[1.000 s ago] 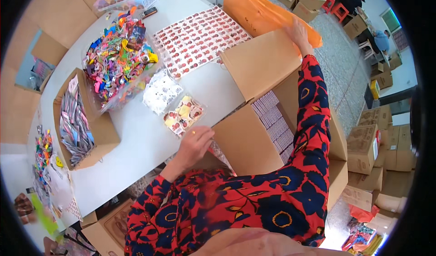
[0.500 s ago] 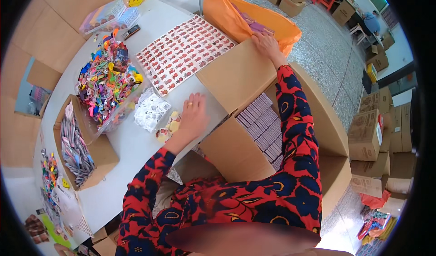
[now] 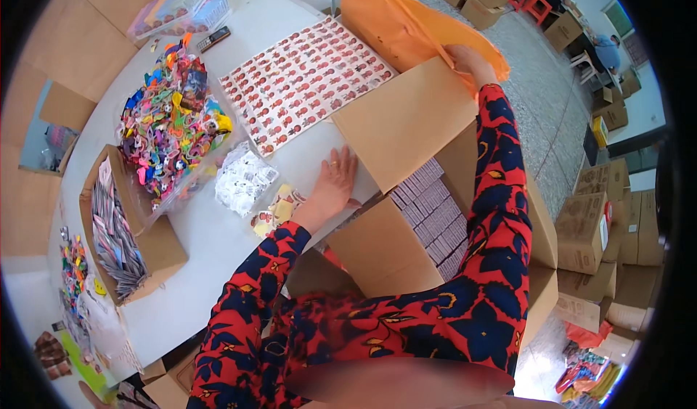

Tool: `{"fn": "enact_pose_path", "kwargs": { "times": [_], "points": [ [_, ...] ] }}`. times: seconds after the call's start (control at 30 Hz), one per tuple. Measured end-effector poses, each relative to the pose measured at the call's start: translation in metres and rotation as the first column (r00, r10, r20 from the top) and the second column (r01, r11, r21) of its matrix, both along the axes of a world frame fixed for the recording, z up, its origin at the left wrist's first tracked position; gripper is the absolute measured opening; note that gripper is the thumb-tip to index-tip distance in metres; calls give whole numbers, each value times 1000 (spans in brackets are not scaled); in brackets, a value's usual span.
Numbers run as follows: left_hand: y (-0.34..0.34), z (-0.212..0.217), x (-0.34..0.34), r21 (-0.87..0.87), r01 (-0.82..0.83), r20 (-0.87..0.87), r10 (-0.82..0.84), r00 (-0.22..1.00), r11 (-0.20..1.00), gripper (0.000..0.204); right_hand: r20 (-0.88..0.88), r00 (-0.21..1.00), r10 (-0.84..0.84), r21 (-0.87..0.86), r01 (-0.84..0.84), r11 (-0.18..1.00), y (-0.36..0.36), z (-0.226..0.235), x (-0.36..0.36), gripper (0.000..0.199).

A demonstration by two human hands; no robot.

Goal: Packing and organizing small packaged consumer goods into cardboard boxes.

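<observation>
The left hand (image 3: 334, 184) lies palm down on the white table (image 3: 210, 242), near its edge and just beside a cardboard flap; its fingers are loosely spread, and nothing is seen in its grasp. The right hand (image 3: 470, 62), at the end of an outstretched arm, is at the edge of the orange bag (image 3: 388, 24). Its fingertips are partly hidden, so whether they pinch the film cannot be told. The bag lies ahead of both hands, beyond the far flap of the open carton (image 3: 385, 249); its long axis slants from far left to near right, and the right hand meets the near right end. The right hand is much the nearer; the left is well apart from the bag.

Containers, from near to far: the open carton, beneath the right forearm, holds close rows of thin purplish packs (image 3: 430, 213). At left, a narrow carton (image 3: 165, 256) holds grey and pink sachets (image 3: 112, 224) stacked on edge. Beyond it, a clear bag spills over with a heap of multicoloured trinkets (image 3: 174, 119). The orange bag's contents are not visible. Farthest on the table stand clear plastic boxes (image 3: 170, 11), with small round items inside.
</observation>
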State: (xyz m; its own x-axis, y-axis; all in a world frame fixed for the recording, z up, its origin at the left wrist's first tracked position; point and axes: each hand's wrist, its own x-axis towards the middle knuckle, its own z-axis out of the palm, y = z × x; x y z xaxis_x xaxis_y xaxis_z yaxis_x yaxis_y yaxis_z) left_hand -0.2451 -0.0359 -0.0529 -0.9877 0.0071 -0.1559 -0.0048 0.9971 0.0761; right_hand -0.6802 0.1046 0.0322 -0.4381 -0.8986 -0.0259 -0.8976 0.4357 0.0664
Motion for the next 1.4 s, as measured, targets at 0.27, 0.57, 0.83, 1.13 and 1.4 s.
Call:
{"fn": "enact_pose_path", "kwargs": {
  "times": [0.27, 0.57, 0.83, 1.13, 1.4],
  "points": [
    [2, 1, -6, -99, 56, 14, -55, 998, 994, 107, -199, 976, 91, 106, -71, 992, 30, -7, 5, 68],
    [1, -4, 0, -97, 60, -28, -63, 998, 993, 105, -251, 963, 98, 124, -69, 990, 23, -6, 16, 51],
    [-9, -6, 2, -150, 39, 19, -36, 999, 988, 107, -284, 950, 133, 254, -59, 965, -3, 2, 34, 39],
    [0, -1, -8, -121, 61, -35, -65, 997, 991, 108, -429, 874, -228, -252, 126, 960, 42, 81, -22, 28],
    [0, 0, -4, -68, 21, -48, -25, 999, 997, 114, 295, 948, -121, -786, 313, 533, 17, 172, 66, 60]
  ]
}}
